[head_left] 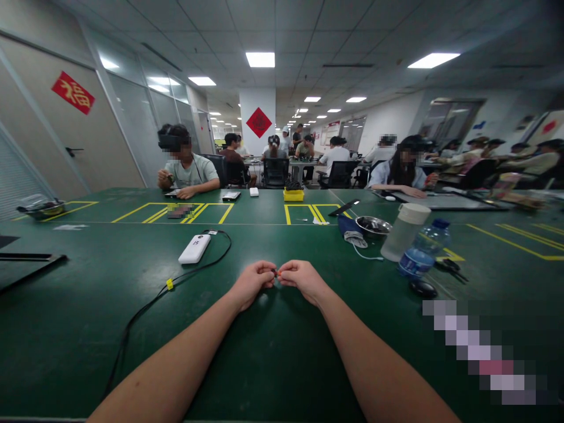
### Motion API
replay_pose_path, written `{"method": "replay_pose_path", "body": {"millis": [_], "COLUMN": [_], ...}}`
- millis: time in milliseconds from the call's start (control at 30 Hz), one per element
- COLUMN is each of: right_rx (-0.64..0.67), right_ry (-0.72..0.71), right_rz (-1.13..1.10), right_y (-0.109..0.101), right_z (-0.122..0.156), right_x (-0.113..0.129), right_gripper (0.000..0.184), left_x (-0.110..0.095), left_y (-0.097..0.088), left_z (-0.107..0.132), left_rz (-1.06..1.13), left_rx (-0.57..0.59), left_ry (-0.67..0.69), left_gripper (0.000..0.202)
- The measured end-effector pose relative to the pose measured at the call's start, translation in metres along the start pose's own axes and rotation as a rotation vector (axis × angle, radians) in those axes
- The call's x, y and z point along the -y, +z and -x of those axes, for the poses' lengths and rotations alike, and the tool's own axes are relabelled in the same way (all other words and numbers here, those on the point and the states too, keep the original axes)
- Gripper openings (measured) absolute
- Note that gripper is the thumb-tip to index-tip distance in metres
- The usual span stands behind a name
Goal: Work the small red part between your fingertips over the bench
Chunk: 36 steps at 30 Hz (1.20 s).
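My left hand (253,282) and my right hand (299,279) meet over the green table (264,352), both with fingers curled in a pinch. Between the fingertips sits a tiny orange-red piece (276,274), too small to name. Both hands seem to grip it. My forearms stretch out from the bottom edge. Nearest to the left hand lie a white power bank (194,248) and its black cable (176,282).
To the right stand a frosted plastic jug (403,232), a water bottle (423,249), a metal bowl (372,225) and a black mouse (422,288). A yellow box (293,194) sits farther back. People sit at the far side and at other tables. Yellow tape marks the table.
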State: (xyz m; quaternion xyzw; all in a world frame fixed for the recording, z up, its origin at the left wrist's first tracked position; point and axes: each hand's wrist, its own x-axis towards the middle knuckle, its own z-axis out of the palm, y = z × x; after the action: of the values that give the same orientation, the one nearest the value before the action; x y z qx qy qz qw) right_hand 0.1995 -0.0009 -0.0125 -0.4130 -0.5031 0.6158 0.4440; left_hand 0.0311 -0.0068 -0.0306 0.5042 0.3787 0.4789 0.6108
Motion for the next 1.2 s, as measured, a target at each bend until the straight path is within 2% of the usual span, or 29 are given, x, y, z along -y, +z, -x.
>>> {"method": "replay_pose_path", "body": {"millis": [233,800,1200], "right_rx": [0.005,0.034,0.015], "right_ry": [-0.001,0.053,0.009], "right_rz": [0.013,-0.059,-0.020], "right_y": [0.0008,-0.0039,-0.0019], "right_z": [0.0017,0.0014,0.0007], "right_x": [0.0023,0.0038,0.0022], "right_gripper": [0.014,0.007,0.009], "left_x": [-0.0019,-0.0061,-0.0091], "left_y": [0.0020,0.0048,0.0043], "left_z": [0.0007,0.0033,0.0051], "left_rz": [-0.026,-0.052,-0.049], "left_rx": [-0.029,0.009,-0.004], "left_ry": [0.006,-0.009,-0.044], "left_gripper": [0.027,0.022,0.024]}}
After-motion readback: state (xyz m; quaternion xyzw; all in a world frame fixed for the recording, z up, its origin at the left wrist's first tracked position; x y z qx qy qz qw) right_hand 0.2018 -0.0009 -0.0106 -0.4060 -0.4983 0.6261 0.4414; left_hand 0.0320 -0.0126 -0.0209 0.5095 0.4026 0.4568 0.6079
